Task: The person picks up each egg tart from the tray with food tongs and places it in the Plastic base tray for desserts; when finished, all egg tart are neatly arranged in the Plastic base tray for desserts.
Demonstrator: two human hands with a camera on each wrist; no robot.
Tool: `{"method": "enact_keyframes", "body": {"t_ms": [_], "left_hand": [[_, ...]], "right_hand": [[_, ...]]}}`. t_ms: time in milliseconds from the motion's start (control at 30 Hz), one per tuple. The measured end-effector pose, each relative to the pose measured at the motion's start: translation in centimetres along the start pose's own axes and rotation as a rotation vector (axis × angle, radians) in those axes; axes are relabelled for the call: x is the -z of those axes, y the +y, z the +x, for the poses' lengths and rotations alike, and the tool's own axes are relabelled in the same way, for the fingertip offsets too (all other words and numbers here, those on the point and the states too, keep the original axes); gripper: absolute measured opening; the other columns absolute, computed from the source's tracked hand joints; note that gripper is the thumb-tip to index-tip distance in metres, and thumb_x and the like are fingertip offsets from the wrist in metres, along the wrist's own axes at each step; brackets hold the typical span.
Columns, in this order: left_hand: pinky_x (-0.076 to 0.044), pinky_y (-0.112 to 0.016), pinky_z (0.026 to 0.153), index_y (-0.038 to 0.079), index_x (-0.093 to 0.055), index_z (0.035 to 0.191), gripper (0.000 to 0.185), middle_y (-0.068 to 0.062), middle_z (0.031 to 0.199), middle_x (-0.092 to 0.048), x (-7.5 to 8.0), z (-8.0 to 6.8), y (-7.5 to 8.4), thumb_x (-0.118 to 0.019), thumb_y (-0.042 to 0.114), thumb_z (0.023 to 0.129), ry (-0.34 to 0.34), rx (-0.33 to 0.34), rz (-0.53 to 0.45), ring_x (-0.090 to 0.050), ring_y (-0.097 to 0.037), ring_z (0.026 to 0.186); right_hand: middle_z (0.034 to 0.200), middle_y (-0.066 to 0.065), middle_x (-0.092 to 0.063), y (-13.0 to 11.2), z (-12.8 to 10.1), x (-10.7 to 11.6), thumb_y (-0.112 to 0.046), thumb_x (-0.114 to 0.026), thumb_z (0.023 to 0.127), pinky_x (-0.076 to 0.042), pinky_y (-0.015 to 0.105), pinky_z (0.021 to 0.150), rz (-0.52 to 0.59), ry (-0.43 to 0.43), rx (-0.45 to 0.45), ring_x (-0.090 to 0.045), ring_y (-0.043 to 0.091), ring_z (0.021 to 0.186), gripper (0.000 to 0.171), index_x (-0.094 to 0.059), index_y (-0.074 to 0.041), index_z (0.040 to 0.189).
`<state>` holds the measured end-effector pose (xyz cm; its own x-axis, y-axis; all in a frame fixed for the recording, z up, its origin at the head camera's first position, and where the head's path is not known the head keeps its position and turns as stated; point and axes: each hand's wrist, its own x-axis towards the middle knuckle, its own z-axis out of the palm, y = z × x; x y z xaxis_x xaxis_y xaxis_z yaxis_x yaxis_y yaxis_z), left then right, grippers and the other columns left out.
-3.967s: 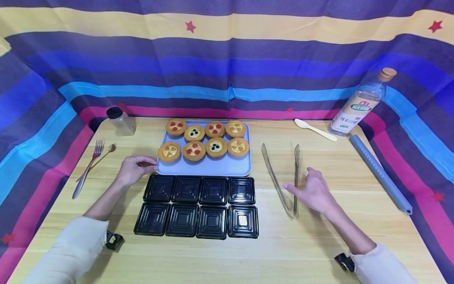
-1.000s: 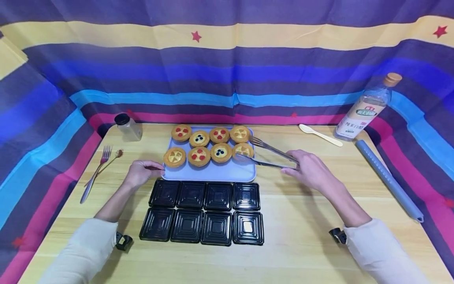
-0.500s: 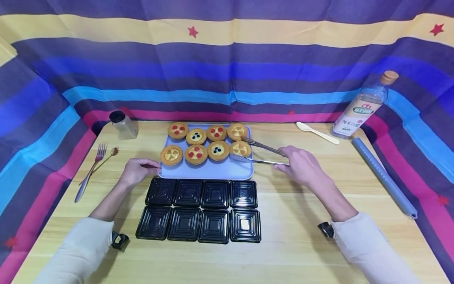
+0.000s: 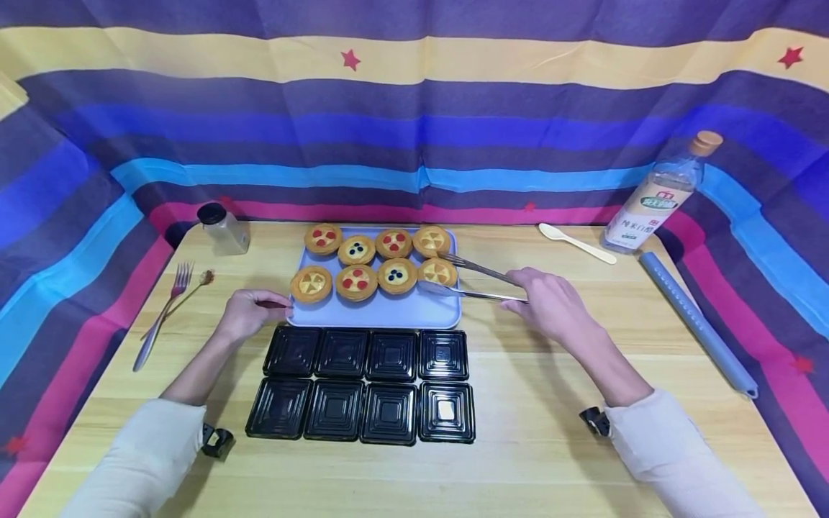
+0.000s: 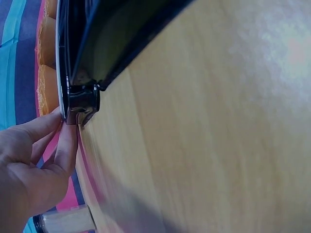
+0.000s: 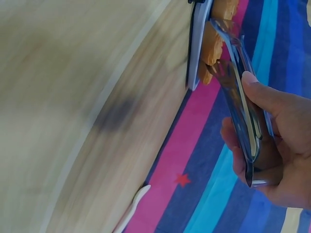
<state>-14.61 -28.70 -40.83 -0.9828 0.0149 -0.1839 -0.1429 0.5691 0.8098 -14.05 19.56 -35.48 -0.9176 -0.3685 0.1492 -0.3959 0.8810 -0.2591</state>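
A light blue tray holds several small fruit tarts in two rows. My right hand grips metal tongs, whose two arms straddle the yellow tart at the right end of the near row. In the right wrist view the tongs reach the tarts at the tray edge. My left hand pinches the tray's left near corner; the left wrist view shows its fingers at that corner. Several black square containers sit in two rows in front of the tray.
A fork and a small spoon lie at the left, a black-capped jar behind them. At the right stand a bottle, a pale spoon and a grey roll. Striped cloth walls surround the wooden table.
My right hand picked the tongs up from the table and brought them to the tray. Over the last second their arms slid in around the right-hand near tart. The left hand has stayed on the tray.
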Motion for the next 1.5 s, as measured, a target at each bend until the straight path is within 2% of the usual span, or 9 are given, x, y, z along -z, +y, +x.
{"method": "enact_keyframes", "body": {"t_ms": [167, 300, 400, 533, 767, 1000, 1300, 1500], "left_hand": [[-0.053, -0.017, 0.069, -0.007, -0.068, 0.106, 0.030, -0.014, 0.094, -0.074, 0.0, 0.0, 0.0, -0.074, 0.009, 0.081, 0.008, 0.005, 0.025, -0.062, 0.005, 0.071], [-0.052, -0.017, 0.069, -0.007, -0.068, 0.105, 0.030, -0.006, 0.089, -0.075, 0.2, 0.0, -0.1, -0.074, 0.011, 0.081, 0.015, 0.004, 0.030, -0.063, 0.005, 0.070], [-0.053, -0.017, 0.069, -0.007, -0.068, 0.105, 0.030, -0.001, 0.085, -0.075, 0.2, 0.0, -0.2, -0.074, 0.011, 0.081, 0.016, 0.007, 0.020, -0.063, 0.004, 0.070], [-0.053, -0.017, 0.069, -0.007, -0.068, 0.106, 0.030, 0.000, 0.085, -0.075, 0.1, 0.1, -0.3, -0.074, 0.009, 0.081, 0.012, 0.009, 0.002, -0.064, 0.004, 0.071], [-0.053, -0.017, 0.071, -0.006, -0.067, 0.108, 0.031, -0.003, 0.090, -0.075, 0.2, 0.1, -0.2, -0.073, 0.011, 0.082, 0.001, 0.022, 0.015, -0.063, 0.004, 0.073], [-0.052, -0.016, 0.070, -0.006, -0.067, 0.108, 0.031, -0.011, 0.094, -0.074, 0.4, 0.2, -0.2, -0.073, 0.011, 0.083, -0.006, 0.016, 0.027, -0.063, 0.003, 0.072], [-0.054, -0.019, 0.070, -0.006, -0.068, 0.107, 0.029, -0.008, 0.092, -0.075, 0.3, 0.2, -0.1, -0.072, 0.009, 0.083, -0.008, 0.016, 0.037, -0.063, 0.004, 0.071], [-0.053, -0.018, 0.070, -0.006, -0.068, 0.107, 0.029, -0.009, 0.094, -0.074, 0.1, 0.2, -0.1, -0.072, 0.009, 0.083, -0.012, 0.021, 0.035, -0.063, 0.004, 0.072]], "right_hand": [[0.111, 0.019, -0.068, 0.3, -0.2, 0.2, -0.027, -0.076, 0.080, -0.053, 0.048, 0.076, 0.010, 0.012, -0.002, -0.068, 0.032, 0.085, 0.047, -0.063, -0.002, 0.118], [0.111, 0.017, -0.069, 0.3, -0.3, 0.5, -0.028, -0.076, 0.081, -0.053, 0.046, 0.072, 0.009, 0.025, 0.002, -0.067, 0.025, 0.074, 0.046, -0.063, -0.003, 0.117], [0.107, 0.016, -0.070, 0.1, -0.5, 0.7, -0.029, -0.076, 0.080, -0.053, 0.043, 0.066, 0.002, 0.035, 0.013, -0.064, 0.020, 0.069, 0.046, -0.064, -0.004, 0.116], [0.101, 0.014, -0.071, -0.1, -1.0, 1.0, -0.028, -0.077, 0.079, -0.051, 0.040, 0.061, -0.012, 0.053, 0.036, -0.061, 0.017, 0.065, 0.047, -0.063, -0.003, 0.116], [0.097, 0.010, -0.071, -0.5, -2.5, 1.6, -0.030, -0.077, 0.079, -0.049, 0.035, 0.056, -0.022, 0.061, 0.061, -0.059, 0.014, 0.064, 0.047, -0.064, -0.005, 0.116], [0.102, 0.011, -0.072, -0.8, -4.5, 1.8, -0.027, -0.078, 0.078, -0.053, 0.038, 0.059, -0.012, 0.080, 0.109, -0.063, 0.015, 0.066, 0.045, -0.065, -0.006, 0.116], [0.107, 0.012, -0.071, -0.9, -6.8, 2.0, -0.029, -0.078, 0.076, -0.056, 0.039, 0.062, -0.003, 0.082, 0.123, -0.069, 0.021, 0.073, 0.048, -0.065, -0.007, 0.116], [0.107, 0.009, -0.071, -1.0, -8.3, 1.9, -0.030, -0.079, 0.075, -0.056, 0.036, 0.062, -0.001, 0.066, 0.130, -0.068, 0.017, 0.074, 0.047, -0.066, -0.009, 0.115]]}}
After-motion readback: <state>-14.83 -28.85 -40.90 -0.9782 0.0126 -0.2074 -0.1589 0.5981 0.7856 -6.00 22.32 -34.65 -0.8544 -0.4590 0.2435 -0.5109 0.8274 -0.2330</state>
